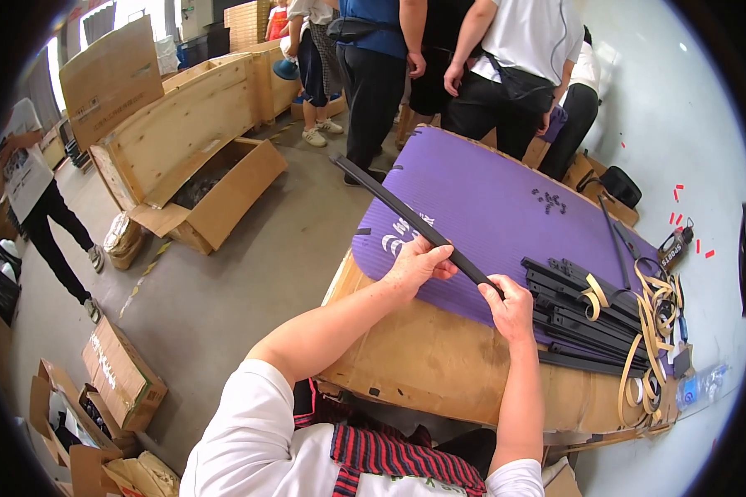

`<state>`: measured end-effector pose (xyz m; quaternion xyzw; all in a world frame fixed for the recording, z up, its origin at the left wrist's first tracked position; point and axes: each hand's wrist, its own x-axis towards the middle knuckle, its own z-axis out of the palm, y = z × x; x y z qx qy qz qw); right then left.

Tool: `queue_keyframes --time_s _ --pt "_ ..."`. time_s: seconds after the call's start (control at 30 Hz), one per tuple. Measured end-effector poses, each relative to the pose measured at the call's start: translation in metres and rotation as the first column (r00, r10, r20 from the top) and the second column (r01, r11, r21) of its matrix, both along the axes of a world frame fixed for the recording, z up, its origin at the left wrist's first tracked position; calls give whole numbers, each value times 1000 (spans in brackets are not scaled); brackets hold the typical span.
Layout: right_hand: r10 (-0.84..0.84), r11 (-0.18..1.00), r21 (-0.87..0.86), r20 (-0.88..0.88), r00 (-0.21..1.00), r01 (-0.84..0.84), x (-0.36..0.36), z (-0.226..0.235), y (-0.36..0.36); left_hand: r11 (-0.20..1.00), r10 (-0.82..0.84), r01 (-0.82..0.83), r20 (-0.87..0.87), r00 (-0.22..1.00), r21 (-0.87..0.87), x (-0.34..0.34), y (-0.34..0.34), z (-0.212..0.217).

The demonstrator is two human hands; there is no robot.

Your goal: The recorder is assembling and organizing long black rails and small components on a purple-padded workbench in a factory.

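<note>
Wrapped round a long black bar (379,192), the left hand (423,263) pinches it between thumb and fingers, over the near left part of the purple mat (481,178). The right hand (511,306) closes on the bar's near end, above the mat's near edge, with its thumb along the bar. So 1 bar is held by 2 hands; it slants across the mat, and its far end reaches out past the mat's left side.

Under the mat lies a brown table (423,352), bare along the mat's near edge. A pile of black bars (576,311) lies across the mat's near right corner, just right of the right hand. Loops of tan strips (651,319) lie tangled at the pile's outer end, right of the mat. A clear bottle (701,386) is beyond them, near right of the mat, and a black bottle (677,243) is just off the mat's right side. Farther back on the mat, small black pieces (547,201) sit in a loose cluster.

Left of the mat, on the floor, is a cardboard box (239,197) with its flaps spread, and behind it a long wooden crate (199,108). Past the mat's far end, several people (522,50) stand close together.
</note>
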<state>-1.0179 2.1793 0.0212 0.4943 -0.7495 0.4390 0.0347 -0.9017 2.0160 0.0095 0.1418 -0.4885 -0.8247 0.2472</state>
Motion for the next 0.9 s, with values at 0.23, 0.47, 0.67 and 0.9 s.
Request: queue_keyframes --time_s 0.23,0.47,0.67,0.9 --pt "-16 999 38 -8 1000 16 -7 -8 2 995 9 -6 33 999 -100 -4 4 -3" --pt "-11 997 75 -18 1000 12 -5 -2 6 996 23 -19 45 999 -87 -4 4 -3" --pt "-4 997 80 2 1000 4 -5 -1 6 996 34 -30 37 999 -89 -2 5 -2" --pt "13 998 60 6 1000 -13 -5 -3 4 997 35 -35 7 999 -67 -2 4 -4"
